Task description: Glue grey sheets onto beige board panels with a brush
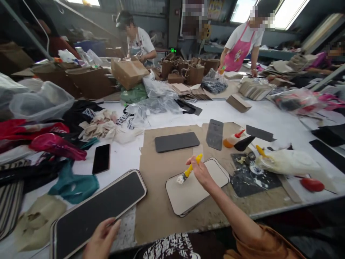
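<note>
My right hand (pixel 198 171) is closed around the yellow handle of a brush (pixel 191 167). Whitish paste coats its bristles, which touch or hover just over a cream rounded panel (pixel 185 190) with a dark edge. That panel lies on brown cardboard (pixel 153 201). At lower left, my left hand (pixel 104 235) has its thumb and fingers at the near edge of a long black panel with a pale border (pixel 99 212), seemingly pinching it. Beyond the brush, a dark grey rounded panel (pixel 177 141) lies flat on the cardboard.
Right of the cream panel are a paste-smeared dark sheet (pixel 253 176), a plastic bag with a yellow handle (pixel 291 162) and a red-tipped bottle (pixel 233 138). A phone (pixel 101 158) and fabric scraps (pixel 75 185) lie left. Two people work across the table among boxes (pixel 129 72).
</note>
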Action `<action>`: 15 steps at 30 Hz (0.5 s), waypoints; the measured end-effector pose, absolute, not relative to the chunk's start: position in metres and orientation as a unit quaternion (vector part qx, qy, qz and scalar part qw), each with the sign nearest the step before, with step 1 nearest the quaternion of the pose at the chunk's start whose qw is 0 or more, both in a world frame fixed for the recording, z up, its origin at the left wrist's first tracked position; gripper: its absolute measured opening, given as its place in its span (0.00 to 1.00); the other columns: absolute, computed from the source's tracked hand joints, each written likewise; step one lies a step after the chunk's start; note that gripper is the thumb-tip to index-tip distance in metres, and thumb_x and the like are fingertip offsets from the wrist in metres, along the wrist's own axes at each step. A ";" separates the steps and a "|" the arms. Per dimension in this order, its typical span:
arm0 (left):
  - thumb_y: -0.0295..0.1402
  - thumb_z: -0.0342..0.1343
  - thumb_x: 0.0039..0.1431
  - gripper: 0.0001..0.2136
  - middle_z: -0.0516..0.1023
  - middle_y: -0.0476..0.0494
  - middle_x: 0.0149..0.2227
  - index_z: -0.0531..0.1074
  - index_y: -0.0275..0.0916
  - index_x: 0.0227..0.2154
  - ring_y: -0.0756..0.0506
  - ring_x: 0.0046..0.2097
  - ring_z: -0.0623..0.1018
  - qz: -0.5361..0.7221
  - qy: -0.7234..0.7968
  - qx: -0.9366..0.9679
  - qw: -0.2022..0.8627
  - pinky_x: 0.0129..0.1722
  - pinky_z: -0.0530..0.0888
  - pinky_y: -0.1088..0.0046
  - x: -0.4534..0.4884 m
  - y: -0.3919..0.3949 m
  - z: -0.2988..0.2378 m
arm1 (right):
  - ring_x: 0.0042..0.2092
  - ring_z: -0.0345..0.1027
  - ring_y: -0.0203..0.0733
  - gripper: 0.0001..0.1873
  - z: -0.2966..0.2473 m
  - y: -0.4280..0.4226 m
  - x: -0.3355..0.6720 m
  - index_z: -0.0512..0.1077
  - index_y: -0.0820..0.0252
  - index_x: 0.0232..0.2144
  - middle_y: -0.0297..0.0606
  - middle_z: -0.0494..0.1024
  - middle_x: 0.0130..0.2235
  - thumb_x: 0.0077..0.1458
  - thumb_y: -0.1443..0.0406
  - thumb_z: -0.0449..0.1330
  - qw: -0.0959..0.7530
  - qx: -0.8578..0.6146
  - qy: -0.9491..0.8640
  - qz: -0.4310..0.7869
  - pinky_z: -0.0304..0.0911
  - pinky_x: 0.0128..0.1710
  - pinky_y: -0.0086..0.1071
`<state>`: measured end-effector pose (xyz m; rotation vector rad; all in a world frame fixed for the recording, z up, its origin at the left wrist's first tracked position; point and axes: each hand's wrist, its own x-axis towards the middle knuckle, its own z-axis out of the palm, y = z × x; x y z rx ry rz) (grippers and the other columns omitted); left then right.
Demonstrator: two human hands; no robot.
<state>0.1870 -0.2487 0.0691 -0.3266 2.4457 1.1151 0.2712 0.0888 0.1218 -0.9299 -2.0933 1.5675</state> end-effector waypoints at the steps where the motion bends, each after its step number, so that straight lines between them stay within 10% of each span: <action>1: 0.66 0.54 0.22 0.36 0.76 0.48 0.22 0.69 0.40 0.31 0.41 0.29 0.76 0.432 0.855 -0.060 0.281 0.30 0.72 0.65 0.199 -0.227 0.065 | 0.29 0.64 0.37 0.33 0.119 0.093 0.277 0.66 0.60 0.24 0.36 0.69 0.27 0.49 0.38 0.43 0.182 -0.337 -0.735 0.559 0.60 0.29 0.29; 9: 0.67 0.47 0.29 0.32 0.67 0.51 0.16 0.63 0.40 0.24 0.45 0.19 0.70 0.393 0.847 0.060 0.352 0.21 0.66 0.68 0.261 -0.100 0.038 | 0.22 0.64 0.35 0.26 0.071 0.097 0.318 0.64 0.59 0.26 0.30 0.66 0.22 0.46 0.41 0.53 0.148 -0.340 -0.682 0.630 0.62 0.24 0.28; 15: 0.66 0.53 0.24 0.31 0.64 0.54 0.16 0.61 0.41 0.20 0.49 0.18 0.67 0.442 0.825 0.048 0.350 0.17 0.64 0.73 0.261 -0.101 0.016 | 0.27 0.67 0.42 0.26 0.086 0.214 0.418 0.66 0.58 0.27 0.37 0.71 0.26 0.48 0.42 0.50 0.302 -0.485 -0.717 0.401 0.63 0.30 0.34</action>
